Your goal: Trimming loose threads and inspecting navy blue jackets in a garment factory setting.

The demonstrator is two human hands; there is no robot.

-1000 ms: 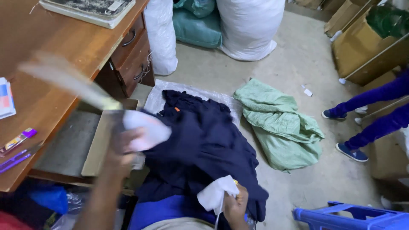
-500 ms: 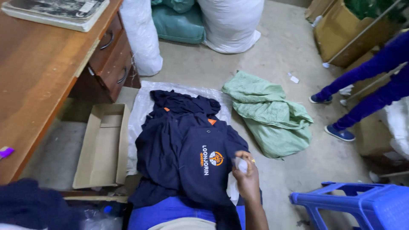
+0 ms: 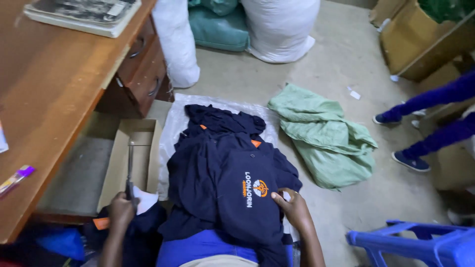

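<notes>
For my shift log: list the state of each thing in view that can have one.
left hand: gripping scissors, blades shut
right hand: resting on navy shirt
navy shirt: spread flat atop pile
cardboard box: open
desk drawers: shut
green sack: crumpled on floor

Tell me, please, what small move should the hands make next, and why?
Probably bring the scissors in the left hand across to the navy shirt: the right hand already rests on its edge, while the blades point away over the cardboard box.

Garment storeroom — sacks (image 3: 279,27), cartons (image 3: 420,39)
</notes>
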